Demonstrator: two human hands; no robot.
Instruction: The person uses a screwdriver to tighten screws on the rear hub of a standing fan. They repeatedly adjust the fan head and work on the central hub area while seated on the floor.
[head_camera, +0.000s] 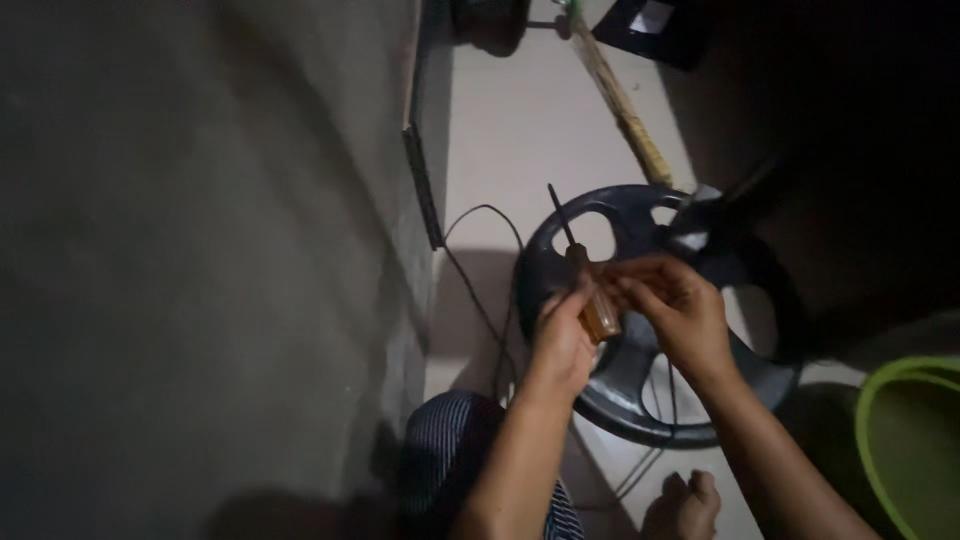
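My left hand (562, 340) grips a screwdriver (584, 270) by its amber handle, the dark shaft pointing up and away. My right hand (678, 310) meets it at the handle, fingers pinched close against the left hand's fingertips; something small may be between them but I cannot tell. Both hands hover over a dark round base (640, 390) with large cut-out holes, lying flat on the pale floor.
A grey wall (200, 270) fills the left side. A thin black cable (480, 290) trails along the floor by the base. A wooden stick (625, 105) lies beyond. A green tub (905, 440) stands at lower right. My striped knee (450, 440) and toes (685, 505) show below.
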